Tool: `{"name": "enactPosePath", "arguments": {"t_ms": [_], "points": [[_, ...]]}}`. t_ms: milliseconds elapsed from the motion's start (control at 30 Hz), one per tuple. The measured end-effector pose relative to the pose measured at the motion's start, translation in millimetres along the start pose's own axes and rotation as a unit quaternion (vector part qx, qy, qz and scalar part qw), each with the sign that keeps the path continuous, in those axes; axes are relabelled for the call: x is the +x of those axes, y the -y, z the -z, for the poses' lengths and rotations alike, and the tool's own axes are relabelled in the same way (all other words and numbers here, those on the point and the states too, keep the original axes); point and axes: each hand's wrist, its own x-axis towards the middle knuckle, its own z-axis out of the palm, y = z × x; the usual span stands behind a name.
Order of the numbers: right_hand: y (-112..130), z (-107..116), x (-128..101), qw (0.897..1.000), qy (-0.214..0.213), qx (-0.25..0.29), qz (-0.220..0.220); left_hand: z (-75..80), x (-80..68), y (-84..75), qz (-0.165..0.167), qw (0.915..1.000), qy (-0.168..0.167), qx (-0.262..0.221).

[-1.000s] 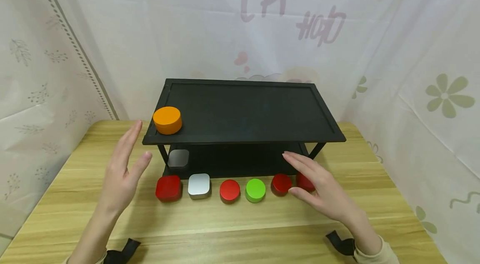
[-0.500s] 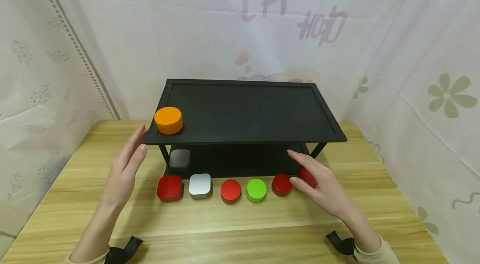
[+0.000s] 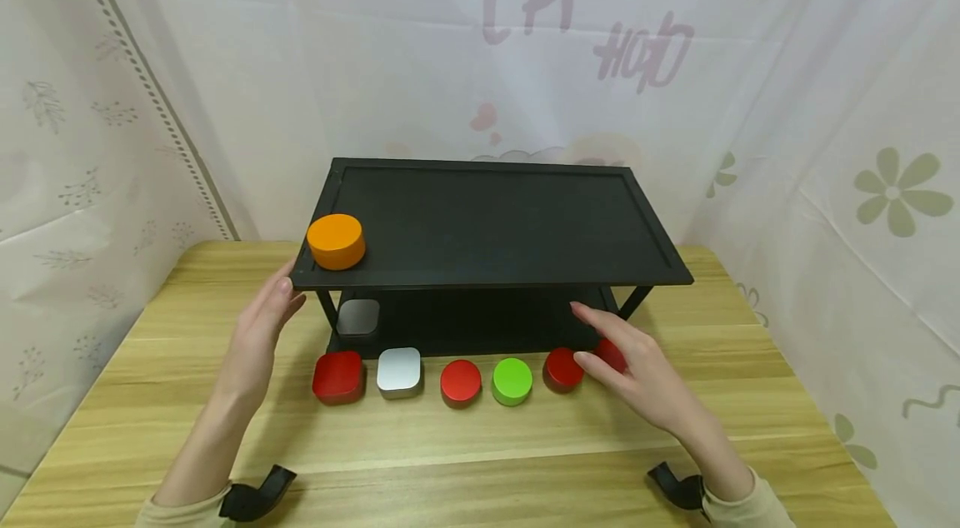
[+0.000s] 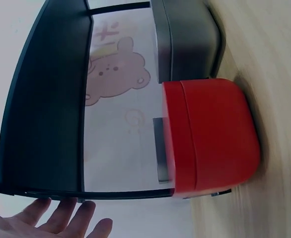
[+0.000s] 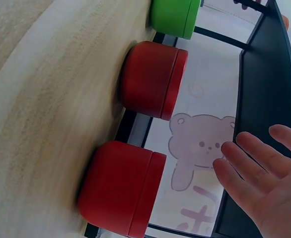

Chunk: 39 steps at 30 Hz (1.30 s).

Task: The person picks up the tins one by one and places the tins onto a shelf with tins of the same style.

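Observation:
A black two-tier shelf [image 3: 495, 220] stands on the wooden table [image 3: 465, 445]. An orange round tin [image 3: 335, 241] sits at the left front of its top tier, and a grey square tin [image 3: 357, 317] is on the lower tier. My left hand [image 3: 262, 328] is open, fingertips by the shelf's front left corner, above a red square tin [image 3: 338, 376] [image 4: 210, 136]. My right hand [image 3: 633, 366] is open with fingers spread over the rightmost red tin [image 3: 613, 353] [image 5: 120, 191], holding nothing. My fingers [image 5: 264, 168] lie near the shelf edge [image 5: 267, 99].
In front of the shelf stands a row of tins: a silver square tin [image 3: 399, 371], a red round tin [image 3: 460, 382], a green round tin [image 3: 512, 381] and another red round tin [image 3: 562, 368]. Patterned curtains enclose the table on three sides.
My left hand has moved forward and lower, up to the shelf's front left corner. My right hand has shifted slightly forward over the rightmost red tin. The tins have not moved.

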Motion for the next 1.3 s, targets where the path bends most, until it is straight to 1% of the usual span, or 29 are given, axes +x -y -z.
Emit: {"name": "enactPosePath", "arguments": {"t_ms": [100, 400, 567, 700, 900, 1100, 1300], "points": [[-1.9, -2.6, 1.0, 1.0, 0.004, -0.001, -0.007, -1.8, 1.3, -0.3, -0.008, 0.9997, 0.003, -0.021], [-3.1, -7.9, 2.3, 1.0, 0.02, 0.002, -0.014, -0.8, 0.9, 0.6, 0.016, 0.9992, 0.005, -0.037], [-4.1, -10.7, 2.1, 1.0, 0.02, -0.007, -0.021, -0.7, 1.4, 0.0, 0.016, 0.9988, 0.007, -0.046], [-4.5, -13.8, 1.2, 0.999, 0.022, -0.014, -0.029, -1.0, 2.4, -1.3, 0.01, 0.9989, 0.019, -0.042], [-5.4, -17.2, 1.6, 0.999, 0.029, -0.015, -0.038, 0.4, 4.1, -2.8, 0.014, 0.9991, 0.027, -0.03], [-5.9, -17.5, 1.4, 0.998, 0.041, -0.01, -0.052, 0.9, 3.6, -2.0, 0.017, 0.9989, 0.03, -0.033], [-5.7, -17.7, 1.2, 0.998, 0.041, -0.014, -0.05, 1.3, 3.7, -2.4, 0.015, 0.9989, 0.032, -0.029]]}}
